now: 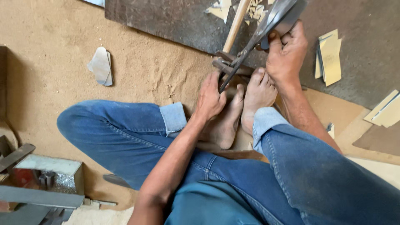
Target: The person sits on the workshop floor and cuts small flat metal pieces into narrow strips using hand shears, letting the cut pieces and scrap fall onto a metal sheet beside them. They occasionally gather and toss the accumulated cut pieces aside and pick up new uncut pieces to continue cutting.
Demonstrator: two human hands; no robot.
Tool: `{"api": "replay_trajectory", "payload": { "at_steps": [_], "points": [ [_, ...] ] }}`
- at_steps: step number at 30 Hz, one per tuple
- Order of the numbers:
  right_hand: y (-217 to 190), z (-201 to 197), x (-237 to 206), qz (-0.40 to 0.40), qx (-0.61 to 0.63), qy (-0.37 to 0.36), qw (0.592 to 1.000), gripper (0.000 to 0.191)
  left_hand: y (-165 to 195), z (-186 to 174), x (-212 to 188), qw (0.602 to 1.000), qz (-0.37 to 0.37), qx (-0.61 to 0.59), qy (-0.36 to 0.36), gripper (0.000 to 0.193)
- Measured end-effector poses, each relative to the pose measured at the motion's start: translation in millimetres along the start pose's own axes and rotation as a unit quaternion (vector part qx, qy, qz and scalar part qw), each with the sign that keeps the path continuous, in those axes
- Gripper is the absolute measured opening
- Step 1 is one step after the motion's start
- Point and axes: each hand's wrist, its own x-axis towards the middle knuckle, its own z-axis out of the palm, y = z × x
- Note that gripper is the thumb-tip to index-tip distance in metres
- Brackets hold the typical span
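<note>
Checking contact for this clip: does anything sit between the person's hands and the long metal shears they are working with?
Nothing visible does. The right hand grips the upper handle of the shears directly, and the left hand rests at the lower blade end, bare skin against metal. The bare feet lie just below, beside the tool, not between.

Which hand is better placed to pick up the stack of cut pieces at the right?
Right. The right hand grips the shears close beside the stack, though it would probably have to let go first. The left hand is lower, near the feet.
</note>
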Motion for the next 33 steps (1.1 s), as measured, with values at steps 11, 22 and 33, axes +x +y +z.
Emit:
{"api": "replay_trajectory", "payload": {
  "at_steps": [11,22,33],
  "points": [
    [5.3,-3.7,-14.7,0.096,0.014,-0.011,0.995,0.010,-0.4,-3.0,-0.3,0.998,-0.016,0.015,-0.058,0.083],
    [-55.7,-64.1,33.6,0.164,-0.169,-0.200,0.951,0.004,-8.1,0.4,7.0,0.999,0.001,-0.017,-0.030,0.063],
    [-47.2,-90.8,47.9,0.210,0.076,-0.225,0.948,0.027,-4.4,-0.7,10.1,0.999,0.018,-0.029,0.004,0.043]
  ]
}}
